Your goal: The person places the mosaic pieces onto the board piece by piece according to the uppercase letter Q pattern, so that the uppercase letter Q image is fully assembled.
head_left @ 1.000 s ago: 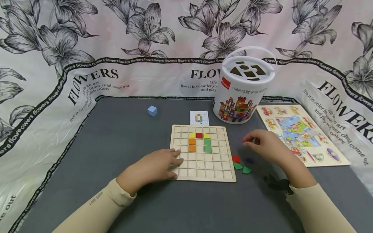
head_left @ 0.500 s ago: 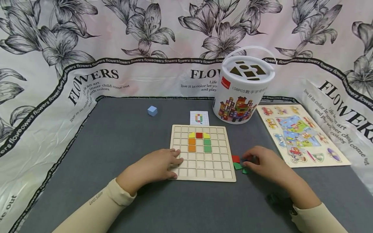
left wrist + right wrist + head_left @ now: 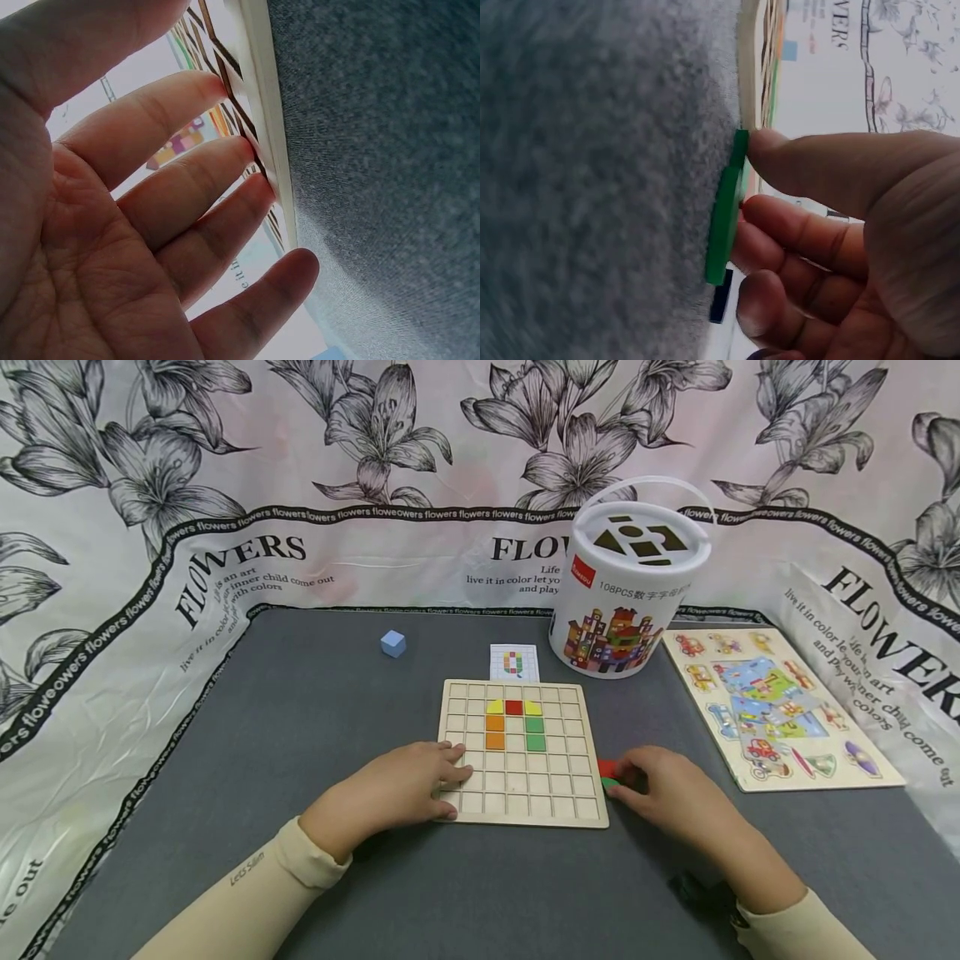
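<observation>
- On gridded wooden board: left hand, fingers spread at left edge.
- Just beside: right hand, fingers bent, at flat green pieces; can't tell if pinching.

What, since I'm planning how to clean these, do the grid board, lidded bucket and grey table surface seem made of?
Grid board: probably wood, matte; pale tan tone, darker grid lines.
Lidded bucket: likely plastic, smooth; even white wall, thin curved handle.
Grey table surface: looks like fabric, matte; fine grain shows in both wrist views, but the fibre can't be told.
</observation>
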The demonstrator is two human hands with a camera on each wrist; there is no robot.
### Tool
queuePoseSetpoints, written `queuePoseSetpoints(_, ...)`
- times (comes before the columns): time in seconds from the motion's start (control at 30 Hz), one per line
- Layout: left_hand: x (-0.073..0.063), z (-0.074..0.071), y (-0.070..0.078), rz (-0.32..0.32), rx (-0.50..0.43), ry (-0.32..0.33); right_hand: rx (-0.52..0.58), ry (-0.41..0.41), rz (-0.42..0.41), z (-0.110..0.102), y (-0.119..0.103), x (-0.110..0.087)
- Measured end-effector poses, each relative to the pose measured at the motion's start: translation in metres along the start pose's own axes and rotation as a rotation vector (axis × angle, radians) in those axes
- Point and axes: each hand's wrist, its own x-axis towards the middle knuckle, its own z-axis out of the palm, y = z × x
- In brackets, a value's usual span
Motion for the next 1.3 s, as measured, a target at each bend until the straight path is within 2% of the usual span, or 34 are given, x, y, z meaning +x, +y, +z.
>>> queuePoseSetpoints(0.27, -0.001, -0.001, 0.0, 0.0, -0.007, 0.0, -0.04, -0.08, -0.054, -0.012, 0.01, -0.009)
queuePoseSetpoints(0.4, -0.002, -0.002, 0.001, -0.003, -0.006, -0.002, -0.035, -0.098, -0.056, -0.016, 0.014, -0.009)
queuePoseSetpoints(0.63, -0.004, -0.003, 0.001, -0.001, -0.005, 0.004, -0.006, -0.101, -0.036, -0.014, 0.012, -0.007)
queuePoseSetpoints(0.83, -0.001, -0.001, 0.0, 0.007, -0.004, -0.003, 0.082, -0.073, -0.019, -0.013, 0.009, -0.01)
queuePoseSetpoints(0.97, -0.001, -0.001, 0.0, 0.003, 0.003, -0.007, 0.137, -0.007, -0.051, -0.014, -0.014, -0.004)
queuePoseSetpoints(1.07, -0.002, -0.001, -0.001, -0.004, 0.006, -0.005, 0.175, 0.018, -0.123, -0.01, -0.044, 0.014)
queuePoseSetpoints(1.2, -0.002, 0.0, -0.002, 0.005, 0.012, 0.008, 0.223, -0.018, -0.194, 0.009, -0.084, 0.046)
queuePoseSetpoints(1.3, 0.0, 0.0, -0.002, 0.026, 0.026, 0.019, 0.249, -0.039, -0.187, 0.023, -0.105, 0.063)
